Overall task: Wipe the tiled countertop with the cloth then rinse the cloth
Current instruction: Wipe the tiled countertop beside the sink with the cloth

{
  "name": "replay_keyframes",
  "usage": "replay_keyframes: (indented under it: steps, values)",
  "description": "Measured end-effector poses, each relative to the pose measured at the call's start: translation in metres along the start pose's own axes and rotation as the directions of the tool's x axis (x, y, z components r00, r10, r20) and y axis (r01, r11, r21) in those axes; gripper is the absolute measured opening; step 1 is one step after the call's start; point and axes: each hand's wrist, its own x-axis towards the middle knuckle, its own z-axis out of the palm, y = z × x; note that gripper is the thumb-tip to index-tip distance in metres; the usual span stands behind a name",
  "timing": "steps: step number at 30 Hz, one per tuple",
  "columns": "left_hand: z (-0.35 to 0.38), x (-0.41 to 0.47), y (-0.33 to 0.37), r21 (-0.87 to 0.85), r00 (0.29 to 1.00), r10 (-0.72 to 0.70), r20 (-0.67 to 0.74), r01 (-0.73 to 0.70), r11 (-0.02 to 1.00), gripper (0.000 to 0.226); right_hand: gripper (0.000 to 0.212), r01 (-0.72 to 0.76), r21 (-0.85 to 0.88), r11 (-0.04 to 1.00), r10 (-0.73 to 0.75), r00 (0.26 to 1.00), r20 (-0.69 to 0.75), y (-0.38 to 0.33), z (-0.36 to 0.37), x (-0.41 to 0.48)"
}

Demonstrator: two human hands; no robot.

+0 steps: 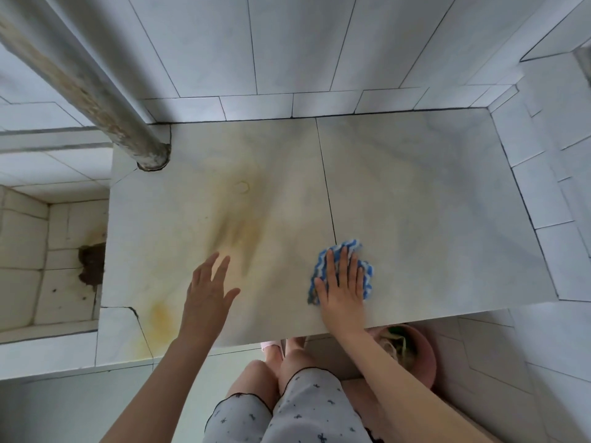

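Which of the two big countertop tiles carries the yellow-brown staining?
The left large pale countertop tile, under the empty left hand. The right large tile looks clean; the right hand presses the blue-and-white striped cloth near the joint between them.

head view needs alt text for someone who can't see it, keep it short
A person's right hand presses a blue-and-white cloth flat on a stained tiled countertop, while the left hand is spread open above yellow-brown stains. A grimy pipe meets the counter's far left corner.
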Motion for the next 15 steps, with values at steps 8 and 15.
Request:
replay_keyframes:
  steps: [8,15]
  values:
    - [-0.015,0.0,-0.013,0.015,0.999,0.005,0.048,-0.005,1.0,0.065,0.058,0.077,0.005,0.997,-0.077,0.996,0.043,-0.051,0.01,-0.024]
    - [-0.026,0.0,-0.048,0.029,0.992,0.093,0.082,-0.096,0.995,0.065,0.057,0.162,0.006,0.987,-0.162,0.984,0.074,-0.103,0.02,-0.039]
